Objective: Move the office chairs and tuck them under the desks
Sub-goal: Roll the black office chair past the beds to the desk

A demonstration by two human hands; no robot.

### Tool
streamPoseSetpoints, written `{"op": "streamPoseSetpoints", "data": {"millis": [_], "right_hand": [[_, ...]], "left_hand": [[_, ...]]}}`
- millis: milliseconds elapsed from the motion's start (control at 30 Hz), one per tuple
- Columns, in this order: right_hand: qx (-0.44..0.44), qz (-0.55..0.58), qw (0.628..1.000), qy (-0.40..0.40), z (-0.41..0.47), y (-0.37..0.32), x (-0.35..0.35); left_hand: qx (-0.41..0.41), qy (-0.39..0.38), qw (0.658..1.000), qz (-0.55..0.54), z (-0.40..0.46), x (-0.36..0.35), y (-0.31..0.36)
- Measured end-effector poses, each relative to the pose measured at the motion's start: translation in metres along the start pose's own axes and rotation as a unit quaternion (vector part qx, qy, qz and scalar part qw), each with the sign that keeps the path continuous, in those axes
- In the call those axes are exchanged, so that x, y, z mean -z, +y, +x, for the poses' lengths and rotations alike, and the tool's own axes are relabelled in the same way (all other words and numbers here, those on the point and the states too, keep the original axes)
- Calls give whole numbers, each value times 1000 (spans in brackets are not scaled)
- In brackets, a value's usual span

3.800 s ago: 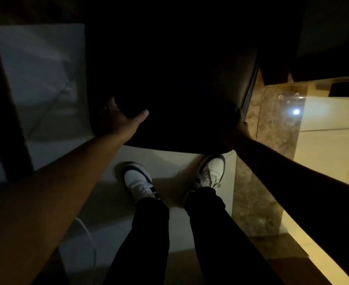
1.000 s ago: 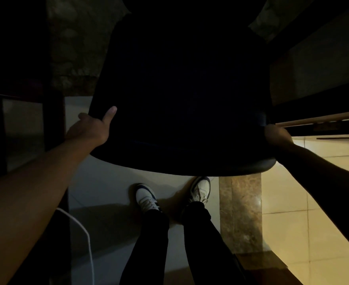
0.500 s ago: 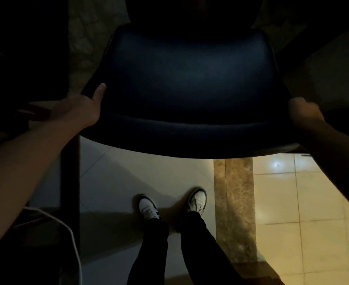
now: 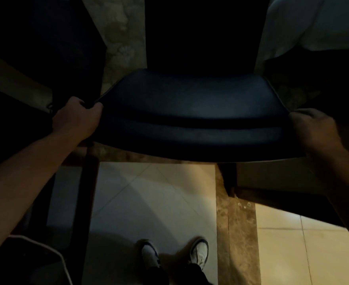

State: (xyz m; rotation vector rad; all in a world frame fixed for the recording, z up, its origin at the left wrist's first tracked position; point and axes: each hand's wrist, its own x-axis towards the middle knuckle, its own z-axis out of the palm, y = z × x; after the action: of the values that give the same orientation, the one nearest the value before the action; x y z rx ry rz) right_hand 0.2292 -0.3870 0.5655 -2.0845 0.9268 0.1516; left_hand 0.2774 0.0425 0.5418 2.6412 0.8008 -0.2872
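Observation:
A dark blue padded office chair (image 4: 192, 112) fills the middle of the head view, its backrest top edge facing me. My left hand (image 4: 76, 120) grips the backrest's left edge with the fingers curled around it. At the right edge, my right hand (image 4: 313, 130) holds the backrest the same way. The seat and base beyond are lost in darkness. A dark desk (image 4: 46, 58) stands at the left, another dark surface (image 4: 323, 83) at the right; their edges are hard to make out.
The room is very dim. My two white shoes (image 4: 175, 256) stand on pale floor tiles. A brown marble strip (image 4: 237, 223) runs across the floor at the right. A white cable (image 4: 52, 251) loops at lower left beside a dark upright post (image 4: 87, 202).
The chair has moved away from me, and my arms have stretched out with it. My feet are farther behind the chair. My left fingers have curled tighter on the edge.

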Motion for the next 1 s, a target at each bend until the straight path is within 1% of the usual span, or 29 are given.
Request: {"op": "streamPoseSetpoints", "data": {"millis": [100,200,267,300,367,433,467,500,567,600,633,667,767,867,933,1000], "right_hand": [[19,13,1000,-7,12,-45,16],[48,39,998,-4,35,-88,24],[37,30,999,19,56,-115,26],[29,13,999,34,63,-131,28],[27,-25,995,88,79,-154,34],[32,-44,989,139,89,-172,35],[34,-52,987,148,89,-173,31],[37,-62,984,164,91,-187,33],[43,-102,981,162,96,-209,33],[52,-124,979,153,98,-213,36],[63,-143,977,147,101,-220,40],[69,-152,976,142,105,-225,43],[90,-190,963,169,112,-248,47],[174,-272,928,185,109,-275,34],[235,-307,903,185,112,-293,21],[255,-327,893,174,120,-311,18]], "left_hand": [[-26,49,997,-62,16,28,37],[-50,65,991,-109,46,50,77],[-67,71,991,-93,65,63,106],[-84,86,990,-78,75,69,120],[-123,118,983,-70,90,80,145],[-152,122,978,-68,106,91,167],[-164,119,977,-62,108,92,167],[-188,117,974,-50,116,100,178],[-265,82,960,-31,123,115,195],[-303,41,951,-36,123,116,205],[-324,6,945,-44,124,118,216],[-329,-14,943,-44,127,122,227],[-340,-15,940,-4,146,129,250],[-341,-44,939,17,160,138,270],[-350,-71,934,-7,168,141,286],[-361,-86,928,-21,176,142,301]]}}
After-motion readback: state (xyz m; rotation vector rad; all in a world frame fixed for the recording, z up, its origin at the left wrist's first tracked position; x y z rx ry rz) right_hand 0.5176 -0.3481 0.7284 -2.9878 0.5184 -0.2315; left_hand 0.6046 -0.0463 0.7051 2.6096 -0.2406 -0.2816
